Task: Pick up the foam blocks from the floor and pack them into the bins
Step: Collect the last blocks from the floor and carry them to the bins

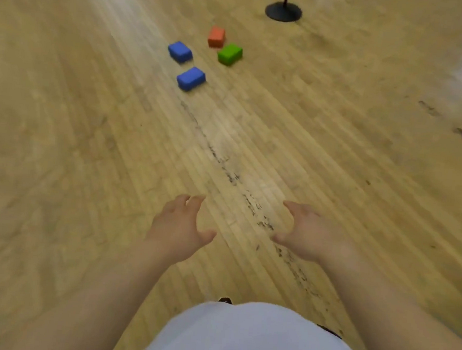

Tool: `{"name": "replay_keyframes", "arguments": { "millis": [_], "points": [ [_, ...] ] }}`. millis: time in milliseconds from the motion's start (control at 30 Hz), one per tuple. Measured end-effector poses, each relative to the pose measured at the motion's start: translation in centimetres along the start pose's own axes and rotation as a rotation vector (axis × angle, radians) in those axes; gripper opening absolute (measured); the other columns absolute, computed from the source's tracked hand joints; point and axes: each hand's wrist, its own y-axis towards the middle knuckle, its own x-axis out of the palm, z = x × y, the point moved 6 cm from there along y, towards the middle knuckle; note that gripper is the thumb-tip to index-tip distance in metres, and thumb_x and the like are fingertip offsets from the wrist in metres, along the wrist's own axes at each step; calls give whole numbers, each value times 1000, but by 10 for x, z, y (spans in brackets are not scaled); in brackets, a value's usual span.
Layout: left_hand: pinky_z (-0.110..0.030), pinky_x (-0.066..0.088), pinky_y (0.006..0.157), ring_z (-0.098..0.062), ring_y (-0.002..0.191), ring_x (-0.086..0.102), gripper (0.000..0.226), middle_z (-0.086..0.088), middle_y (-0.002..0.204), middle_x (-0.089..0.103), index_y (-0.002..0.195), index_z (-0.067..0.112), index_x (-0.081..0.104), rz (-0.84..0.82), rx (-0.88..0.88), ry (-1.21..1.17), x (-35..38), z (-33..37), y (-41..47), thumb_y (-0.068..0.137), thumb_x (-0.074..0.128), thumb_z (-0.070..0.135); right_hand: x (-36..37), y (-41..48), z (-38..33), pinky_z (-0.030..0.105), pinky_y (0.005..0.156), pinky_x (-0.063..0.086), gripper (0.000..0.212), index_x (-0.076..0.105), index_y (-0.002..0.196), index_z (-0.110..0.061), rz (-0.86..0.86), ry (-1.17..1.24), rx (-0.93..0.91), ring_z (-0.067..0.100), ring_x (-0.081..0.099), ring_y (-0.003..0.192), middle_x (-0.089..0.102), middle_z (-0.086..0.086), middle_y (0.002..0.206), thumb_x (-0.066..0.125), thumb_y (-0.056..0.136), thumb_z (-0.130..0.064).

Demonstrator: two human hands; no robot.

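Several foam blocks lie on the wooden floor ahead of me: a near blue block (pixel 191 78), a second blue block (pixel 180 51) behind it to the left, a green block (pixel 230 54) and an orange block (pixel 216 37) beside it. My left hand (pixel 178 228) and my right hand (pixel 307 232) are held out in front of my body, both empty with fingers spread, well short of the blocks. No bin is in view.
A black round stand base (pixel 283 11) with a thin pole stands on the floor beyond the blocks, at the upper right. Dark scuff marks run diagonally across the floorboards between my hands. My white shirt (pixel 252 339) fills the bottom of the view.
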Motion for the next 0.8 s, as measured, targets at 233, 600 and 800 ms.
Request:
{"name": "replay_keyframes", "arguments": {
  "millis": [233, 600, 800],
  "points": [
    [-50, 30, 119, -30, 151, 22, 94, -2, 165, 20, 160, 34, 14, 24, -159, -72, -25, -35, 55, 86, 58, 70, -35, 95, -51, 45, 115, 36, 96, 17, 160, -33, -63, -88, -146, 27, 29, 148, 23, 2, 165, 66, 84, -65],
    [-49, 30, 120, -30, 151, 21, 93, -4, 166, 18, 161, 34, 13, 65, -326, -127, -91, 23, 239, 88, 58, 68, -160, 296, -29, 46, 115, 35, 97, 19, 160, -33, -103, -100, -261, 27, 28, 149, 24, 1, 165, 67, 83, -64],
    [-51, 29, 121, -27, 152, 20, 92, -2, 166, 18, 161, 36, 13, 76, -350, -208, -135, 66, 332, 88, 60, 67, -256, 397, -29, 47, 116, 36, 96, 20, 160, -33, -114, -124, -280, 26, 29, 149, 26, 0, 164, 68, 83, -63]
  ]
}}
